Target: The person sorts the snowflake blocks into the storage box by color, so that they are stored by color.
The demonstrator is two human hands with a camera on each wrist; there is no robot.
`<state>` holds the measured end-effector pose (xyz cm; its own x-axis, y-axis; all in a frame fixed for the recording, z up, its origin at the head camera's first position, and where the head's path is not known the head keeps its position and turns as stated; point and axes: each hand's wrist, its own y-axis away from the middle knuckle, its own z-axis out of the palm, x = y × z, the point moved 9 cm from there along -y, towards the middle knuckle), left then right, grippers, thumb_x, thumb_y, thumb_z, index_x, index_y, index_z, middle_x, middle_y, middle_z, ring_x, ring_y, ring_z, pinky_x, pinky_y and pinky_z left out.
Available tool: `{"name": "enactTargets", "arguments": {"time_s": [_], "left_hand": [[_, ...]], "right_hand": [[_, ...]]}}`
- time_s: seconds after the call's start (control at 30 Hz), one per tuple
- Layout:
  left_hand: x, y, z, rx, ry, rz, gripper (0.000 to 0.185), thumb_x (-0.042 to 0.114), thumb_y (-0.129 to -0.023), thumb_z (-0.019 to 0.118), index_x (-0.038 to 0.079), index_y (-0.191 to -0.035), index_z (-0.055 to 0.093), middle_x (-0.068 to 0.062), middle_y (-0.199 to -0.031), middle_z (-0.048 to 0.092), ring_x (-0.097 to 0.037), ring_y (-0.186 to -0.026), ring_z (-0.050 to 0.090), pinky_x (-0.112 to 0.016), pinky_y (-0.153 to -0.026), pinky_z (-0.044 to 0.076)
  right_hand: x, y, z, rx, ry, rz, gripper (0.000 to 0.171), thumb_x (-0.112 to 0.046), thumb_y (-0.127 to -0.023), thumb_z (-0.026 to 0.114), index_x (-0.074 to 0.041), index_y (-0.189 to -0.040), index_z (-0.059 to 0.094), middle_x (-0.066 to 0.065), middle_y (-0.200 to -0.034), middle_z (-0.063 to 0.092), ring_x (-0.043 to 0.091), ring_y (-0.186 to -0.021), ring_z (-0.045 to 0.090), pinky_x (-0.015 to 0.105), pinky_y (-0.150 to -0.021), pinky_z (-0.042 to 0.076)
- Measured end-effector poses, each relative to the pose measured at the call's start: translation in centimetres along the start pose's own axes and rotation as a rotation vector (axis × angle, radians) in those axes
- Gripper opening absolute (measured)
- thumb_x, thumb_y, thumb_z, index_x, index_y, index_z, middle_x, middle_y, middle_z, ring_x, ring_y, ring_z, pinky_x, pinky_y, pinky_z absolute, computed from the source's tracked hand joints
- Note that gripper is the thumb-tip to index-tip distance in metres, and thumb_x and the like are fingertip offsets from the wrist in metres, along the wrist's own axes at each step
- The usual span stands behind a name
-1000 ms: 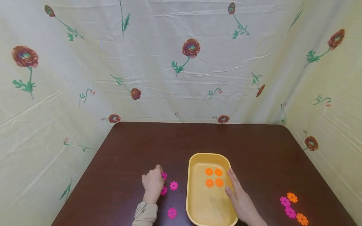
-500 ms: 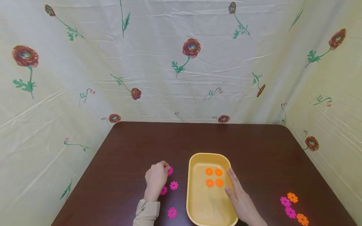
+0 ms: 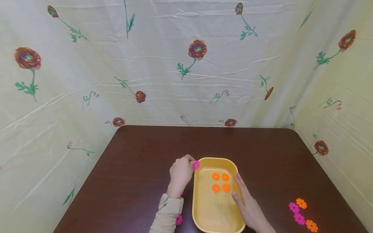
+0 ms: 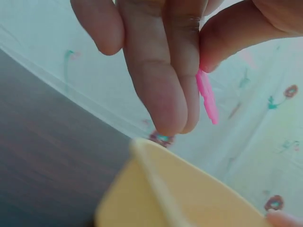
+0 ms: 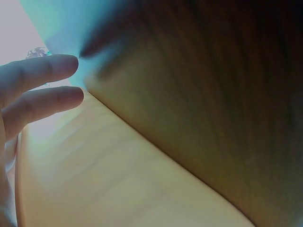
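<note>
The left hand [image 3: 181, 173] pinches a thin, notched pink plastic disc [image 3: 196, 165] between thumb and fingertips, right over the near-left rim of the smooth yellow oval tray [image 3: 204, 210]. The right hand [image 3: 247, 204] lies flat, fingers straight, along the tray's right edge.

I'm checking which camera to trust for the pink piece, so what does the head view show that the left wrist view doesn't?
Only the head view shows four orange pieces inside the yellow tray, the right hand resting flat on its right rim, and a mixed cluster on the table. Only the left wrist view shows the pink piece pinched edge-on between thumb and fingers. Both show the left hand holding that piece beside the tray's far left corner.
</note>
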<state>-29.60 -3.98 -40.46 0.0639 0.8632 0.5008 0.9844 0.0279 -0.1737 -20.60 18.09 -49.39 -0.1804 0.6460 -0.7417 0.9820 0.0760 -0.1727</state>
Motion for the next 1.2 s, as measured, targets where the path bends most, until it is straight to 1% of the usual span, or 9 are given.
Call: {"name": "enactTargets", "arguments": {"time_s": [0.2, 0.27, 0.4, 0.5, 0.63, 0.77, 0.97, 1.1, 1.2], "left_hand": [[2.5, -0.5, 1.4, -0.090, 0.035, 0.016, 0.010, 0.024, -0.087, 0.061, 0.017, -0.087, 0.067, 0.003, -0.067, 0.060, -0.016, -0.054, 0.051, -0.032, -0.050, 0.040], [3.3, -0.6, 1.8, -0.102, 0.033, 0.022, 0.010, 0.025, -0.087, 0.061, 0.018, -0.086, 0.066, 0.004, -0.066, 0.059, -0.015, -0.054, 0.050, -0.031, -0.050, 0.039], [4.8, -0.7, 2.4, -0.118, 0.010, 0.030, 0.009, 0.027, -0.086, 0.062, 0.019, -0.083, 0.067, 0.004, -0.066, 0.060, -0.017, -0.058, 0.055, -0.032, -0.050, 0.041], [5.7, -0.4, 3.3, -0.131, -0.026, 0.041, 0.010, 0.025, -0.084, 0.063, 0.019, -0.077, 0.067, 0.005, -0.065, 0.060, -0.019, -0.061, 0.059, -0.034, -0.050, 0.043], [6.8, 0.4, 5.2, -0.193, -0.080, 0.064, 0.022, 0.025, -0.082, 0.063, 0.019, -0.060, 0.062, 0.006, -0.056, 0.054, -0.015, -0.057, 0.056, -0.032, -0.047, 0.041], [7.6, 1.2, 6.9, -0.258, -0.129, 0.058, 0.030, 0.026, -0.083, 0.062, 0.019, -0.055, 0.057, 0.005, -0.054, 0.053, -0.013, -0.054, 0.054, -0.032, -0.044, 0.040], [8.1, 1.9, 9.0, -0.323, -0.210, 0.036, 0.023, 0.026, -0.081, 0.063, 0.016, -0.061, 0.060, 0.000, -0.066, 0.061, -0.017, -0.060, 0.058, -0.034, -0.049, 0.043], [7.9, 2.5, 10.7, -0.405, -0.235, 0.035, 0.020, 0.026, -0.077, 0.067, 0.016, -0.061, 0.060, 0.002, -0.066, 0.058, -0.014, -0.060, 0.055, -0.033, -0.053, 0.042], [7.9, 3.1, 11.7, -0.460, -0.267, 0.039, 0.015, 0.026, -0.075, 0.069, 0.015, -0.066, 0.062, 0.003, -0.068, 0.059, -0.013, -0.062, 0.054, -0.033, -0.056, 0.043]], "right_hand": [[-0.1, 0.0, -0.1, 0.004, 0.009, -0.004, 0.055, -0.027, -0.097, 0.044, -0.016, -0.145, 0.022, 0.000, -0.153, 0.015, 0.043, -0.119, 0.044, 0.060, -0.079, 0.042], [0.0, 0.0, -0.2, 0.006, 0.015, -0.002, 0.055, -0.028, -0.097, 0.044, -0.016, -0.145, 0.021, 0.000, -0.153, 0.014, 0.043, -0.119, 0.044, 0.060, -0.079, 0.042], [0.1, 0.0, -0.2, -0.005, 0.008, 0.014, 0.054, -0.029, -0.097, 0.043, -0.018, -0.146, 0.021, -0.001, -0.153, 0.014, 0.044, -0.118, 0.044, 0.060, -0.077, 0.043], [0.2, 0.0, -0.1, -0.012, 0.008, 0.019, 0.054, -0.030, -0.097, 0.042, -0.017, -0.146, 0.021, 0.000, -0.153, 0.014, 0.043, -0.119, 0.043, 0.061, -0.080, 0.041], [0.1, 0.0, 0.0, -0.002, 0.017, 0.004, 0.054, -0.029, -0.097, 0.042, -0.016, -0.145, 0.022, 0.000, -0.152, 0.015, 0.041, -0.120, 0.043, 0.060, -0.083, 0.040], [0.1, 0.0, 0.0, 0.020, 0.020, -0.020, 0.053, -0.026, -0.097, 0.044, -0.015, -0.145, 0.024, 0.001, -0.152, 0.018, 0.039, -0.120, 0.044, 0.059, -0.085, 0.039], [0.1, 0.1, -0.3, 0.044, 0.019, -0.044, 0.053, -0.024, -0.096, 0.046, -0.014, -0.144, 0.026, 0.002, -0.151, 0.021, 0.037, -0.121, 0.043, 0.057, -0.087, 0.039], [0.0, 0.0, -0.4, 0.052, 0.026, -0.059, 0.053, -0.024, -0.096, 0.046, -0.014, -0.144, 0.027, 0.003, -0.151, 0.022, 0.034, -0.122, 0.043, 0.055, -0.087, 0.040], [0.0, 0.0, -0.5, 0.055, 0.030, -0.065, 0.052, -0.025, -0.096, 0.046, -0.014, -0.143, 0.028, 0.002, -0.150, 0.022, 0.033, -0.122, 0.043, 0.053, -0.087, 0.041]]}}
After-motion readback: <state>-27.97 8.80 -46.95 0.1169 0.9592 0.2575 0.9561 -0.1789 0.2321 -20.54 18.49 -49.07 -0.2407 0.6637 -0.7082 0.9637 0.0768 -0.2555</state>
